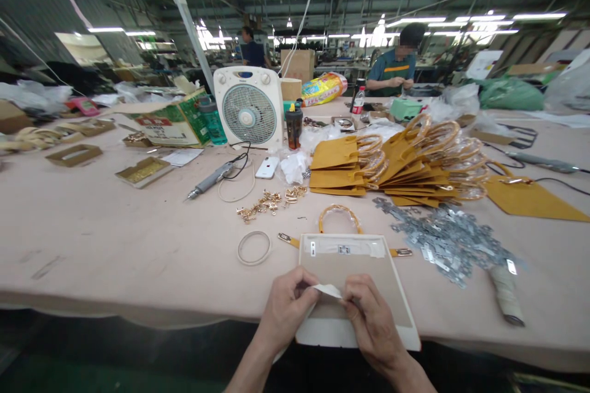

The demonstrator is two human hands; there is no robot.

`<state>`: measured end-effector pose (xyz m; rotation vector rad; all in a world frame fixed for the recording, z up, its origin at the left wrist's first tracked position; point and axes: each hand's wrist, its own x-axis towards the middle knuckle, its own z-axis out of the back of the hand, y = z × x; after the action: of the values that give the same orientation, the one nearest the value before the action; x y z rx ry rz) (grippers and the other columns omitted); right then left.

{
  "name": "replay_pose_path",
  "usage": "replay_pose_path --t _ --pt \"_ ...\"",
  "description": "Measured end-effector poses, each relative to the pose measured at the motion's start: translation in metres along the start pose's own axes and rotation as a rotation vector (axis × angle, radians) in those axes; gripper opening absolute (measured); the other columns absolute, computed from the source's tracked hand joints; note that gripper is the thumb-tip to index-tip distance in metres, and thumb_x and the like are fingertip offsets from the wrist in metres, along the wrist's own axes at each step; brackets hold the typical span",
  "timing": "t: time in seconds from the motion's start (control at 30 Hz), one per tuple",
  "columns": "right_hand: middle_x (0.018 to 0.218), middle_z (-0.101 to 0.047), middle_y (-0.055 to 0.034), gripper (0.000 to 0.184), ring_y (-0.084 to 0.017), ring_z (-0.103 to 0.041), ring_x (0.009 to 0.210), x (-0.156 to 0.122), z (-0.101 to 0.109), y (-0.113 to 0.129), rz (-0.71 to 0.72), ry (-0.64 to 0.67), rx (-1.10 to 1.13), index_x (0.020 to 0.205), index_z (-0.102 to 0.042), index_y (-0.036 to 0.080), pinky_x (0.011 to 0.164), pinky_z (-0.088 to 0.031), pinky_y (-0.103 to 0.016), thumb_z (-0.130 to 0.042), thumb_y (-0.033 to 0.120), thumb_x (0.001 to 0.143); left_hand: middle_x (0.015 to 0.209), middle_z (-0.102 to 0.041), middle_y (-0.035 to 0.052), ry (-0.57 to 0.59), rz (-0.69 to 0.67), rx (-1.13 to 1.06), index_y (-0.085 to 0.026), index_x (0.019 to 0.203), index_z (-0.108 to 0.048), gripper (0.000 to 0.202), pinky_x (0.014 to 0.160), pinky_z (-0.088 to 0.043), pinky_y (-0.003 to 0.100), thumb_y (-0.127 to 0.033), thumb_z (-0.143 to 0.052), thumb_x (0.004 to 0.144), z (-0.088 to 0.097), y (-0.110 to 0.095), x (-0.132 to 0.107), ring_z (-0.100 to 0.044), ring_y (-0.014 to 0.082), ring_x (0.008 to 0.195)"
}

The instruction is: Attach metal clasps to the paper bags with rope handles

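A short strip of whitish tape [328, 290] stretches between my two hands. My left hand [289, 302] pinches its left end between thumb and fingers. At the other end, my right hand [369, 313] has thumb and fingertips closed on it. Under both hands lies a flat bag panel [353, 265] with a beige middle and white borders, near the table's front edge. Along its top border are small metal plates and a clear patch. An orange looped handle [340, 210] wrapped in clear film sticks out beyond the top, with a buckled strap [288, 239] at the left.
A tape roll [254, 248] lies left of the panel, gold-coloured fittings [262, 204] behind it. Grey metal plates [449, 239] are heaped at right beside a wrapped cylinder [506, 296]. Mustard bags [415, 163], a fan [249, 107], a phone [267, 167] and an electric screwdriver [212, 180] stand or lie farther back.
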<state>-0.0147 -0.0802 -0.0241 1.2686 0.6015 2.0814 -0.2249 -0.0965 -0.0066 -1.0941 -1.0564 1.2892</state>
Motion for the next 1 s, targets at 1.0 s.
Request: replay_pose_path --t 1.0 --pt "0.088 -0.074 -0.0056 0.031 -0.02 -0.069 0.072 0.015 0.0 -0.003 -0.452 0.072 0.227 0.098 -0.077 0.021 0.067 -0.058 -0.028 -0.064 0.048 0.099 0.094 -0.074 0.004 0.169 -0.038 0.116 -0.018 0.119 -0.073 0.036 0.068 -0.043 0.025 -0.038 -0.068 0.089 0.005 -0.021 -0.005 -0.058 0.0144 0.072"
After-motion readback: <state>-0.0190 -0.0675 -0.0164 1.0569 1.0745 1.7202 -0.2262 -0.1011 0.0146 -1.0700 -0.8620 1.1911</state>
